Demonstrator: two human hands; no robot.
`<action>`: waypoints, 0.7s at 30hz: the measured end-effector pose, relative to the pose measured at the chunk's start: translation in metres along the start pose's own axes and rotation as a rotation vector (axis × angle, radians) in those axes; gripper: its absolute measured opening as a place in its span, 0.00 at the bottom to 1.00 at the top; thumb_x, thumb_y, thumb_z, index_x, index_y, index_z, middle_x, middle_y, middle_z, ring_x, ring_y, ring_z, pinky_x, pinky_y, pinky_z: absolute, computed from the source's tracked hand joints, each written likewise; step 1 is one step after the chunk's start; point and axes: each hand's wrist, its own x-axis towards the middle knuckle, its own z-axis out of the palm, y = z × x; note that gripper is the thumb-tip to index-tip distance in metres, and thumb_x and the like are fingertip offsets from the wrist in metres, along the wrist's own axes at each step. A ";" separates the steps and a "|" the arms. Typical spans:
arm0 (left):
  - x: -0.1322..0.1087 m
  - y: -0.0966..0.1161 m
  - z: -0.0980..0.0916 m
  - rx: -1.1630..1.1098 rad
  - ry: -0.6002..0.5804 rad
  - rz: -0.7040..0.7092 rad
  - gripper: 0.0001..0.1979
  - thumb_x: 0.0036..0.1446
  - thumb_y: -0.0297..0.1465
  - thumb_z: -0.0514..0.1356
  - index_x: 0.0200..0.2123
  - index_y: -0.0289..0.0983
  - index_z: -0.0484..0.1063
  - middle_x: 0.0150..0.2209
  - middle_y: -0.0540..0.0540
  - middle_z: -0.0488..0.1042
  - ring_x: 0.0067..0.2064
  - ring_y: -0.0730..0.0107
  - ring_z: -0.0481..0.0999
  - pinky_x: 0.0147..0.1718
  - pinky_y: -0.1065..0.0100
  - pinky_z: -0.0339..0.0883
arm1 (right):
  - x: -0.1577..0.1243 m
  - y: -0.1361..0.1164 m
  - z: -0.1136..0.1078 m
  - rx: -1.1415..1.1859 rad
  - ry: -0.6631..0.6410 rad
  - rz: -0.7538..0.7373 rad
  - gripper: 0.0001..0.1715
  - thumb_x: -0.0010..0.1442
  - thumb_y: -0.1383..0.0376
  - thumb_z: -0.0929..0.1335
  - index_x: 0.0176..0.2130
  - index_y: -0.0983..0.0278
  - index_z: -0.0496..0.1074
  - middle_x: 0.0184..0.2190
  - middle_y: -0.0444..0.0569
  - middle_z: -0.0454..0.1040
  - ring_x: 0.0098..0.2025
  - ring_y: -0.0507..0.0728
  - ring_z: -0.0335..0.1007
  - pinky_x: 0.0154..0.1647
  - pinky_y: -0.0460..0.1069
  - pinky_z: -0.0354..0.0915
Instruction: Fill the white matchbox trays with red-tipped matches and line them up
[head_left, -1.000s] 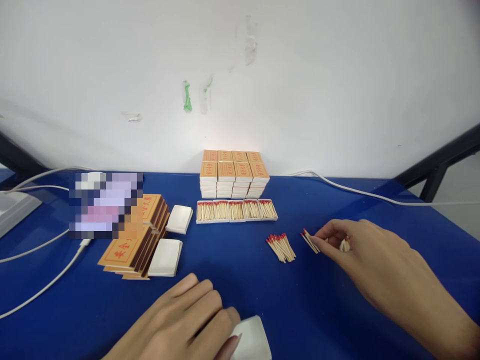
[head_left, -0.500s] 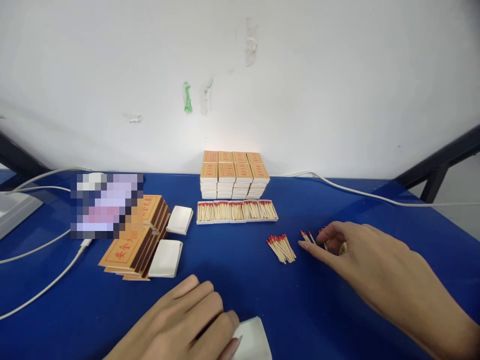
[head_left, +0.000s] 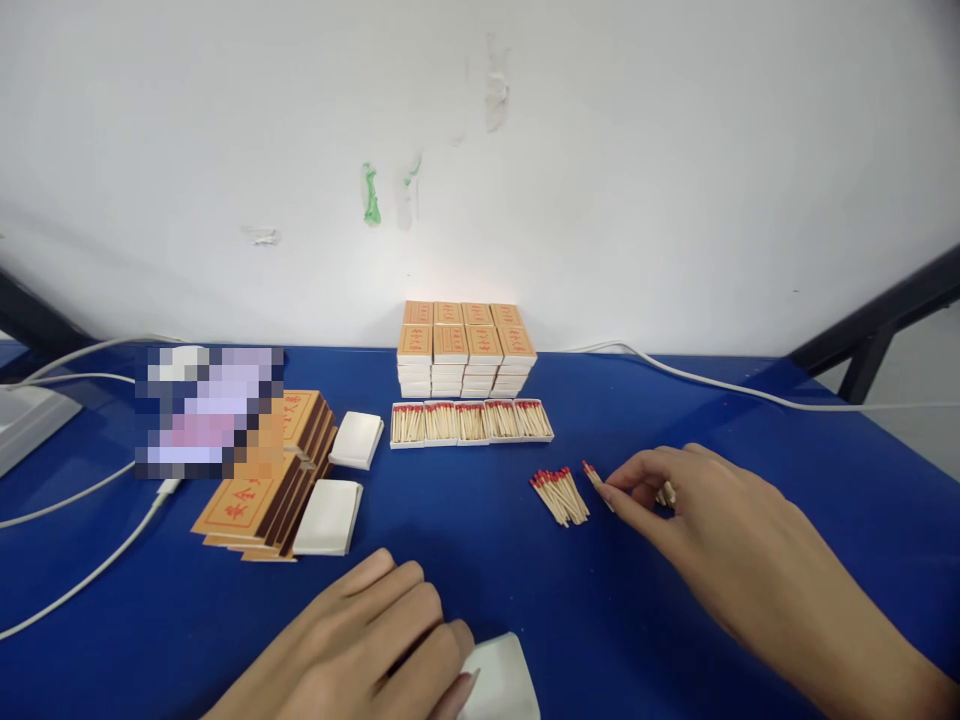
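Note:
My right hand [head_left: 720, 545] is pinched at the thumb and forefinger on a few red-tipped matches [head_left: 595, 477], which touch or nearly touch the tabletop. Behind its fingers, more pale matchsticks [head_left: 666, 494] partly show. A small fanned heap of matches [head_left: 560, 498] lies just left of that pinch. At the front edge of the view my left hand [head_left: 375, 640] is closed on a white matchbox tray [head_left: 501, 676]; the tray's lower part is cut off. Several trays filled with matches [head_left: 471, 424] stand in a row farther back.
Behind the row stands a block of stacked orange matchboxes [head_left: 466, 347]. On the left are flat orange sleeves [head_left: 255, 495], two piles of white trays [head_left: 328, 517] and a blurred-out phone [head_left: 217, 405] with cables. Another white cable [head_left: 720, 385] crosses the blue table at the back right.
My right hand has moved slightly left, closing its thumb and forefinger on a few matches and shifting them toward the heap. My left hand keeps its hold on the tray.

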 end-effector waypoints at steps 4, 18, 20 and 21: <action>0.000 0.000 0.000 0.015 -0.003 0.005 0.15 0.83 0.27 0.53 0.45 0.40 0.79 0.33 0.51 0.79 0.34 0.65 0.83 0.46 0.61 0.81 | 0.001 -0.005 -0.004 0.079 0.000 0.008 0.28 0.69 0.36 0.68 0.39 0.51 0.86 0.37 0.50 0.86 0.38 0.66 0.81 0.36 0.58 0.69; 0.001 0.001 -0.001 0.011 0.001 0.003 0.15 0.83 0.27 0.53 0.45 0.40 0.79 0.33 0.51 0.79 0.34 0.65 0.83 0.43 0.61 0.80 | 0.003 -0.029 -0.013 0.118 0.014 0.023 0.29 0.68 0.35 0.69 0.38 0.50 0.86 0.35 0.47 0.86 0.35 0.65 0.81 0.35 0.58 0.69; 0.001 0.001 -0.001 0.013 0.004 -0.003 0.15 0.82 0.26 0.53 0.45 0.40 0.79 0.34 0.51 0.79 0.34 0.65 0.83 0.44 0.61 0.80 | 0.005 -0.007 -0.022 0.096 0.064 0.059 0.32 0.69 0.32 0.67 0.39 0.51 0.86 0.33 0.48 0.86 0.33 0.65 0.81 0.34 0.58 0.68; 0.001 0.001 -0.001 0.011 0.008 -0.006 0.15 0.82 0.26 0.53 0.46 0.40 0.79 0.34 0.51 0.80 0.34 0.65 0.83 0.44 0.60 0.80 | 0.005 0.009 -0.026 0.081 0.113 0.082 0.33 0.69 0.32 0.67 0.39 0.52 0.86 0.32 0.49 0.85 0.32 0.66 0.80 0.33 0.58 0.67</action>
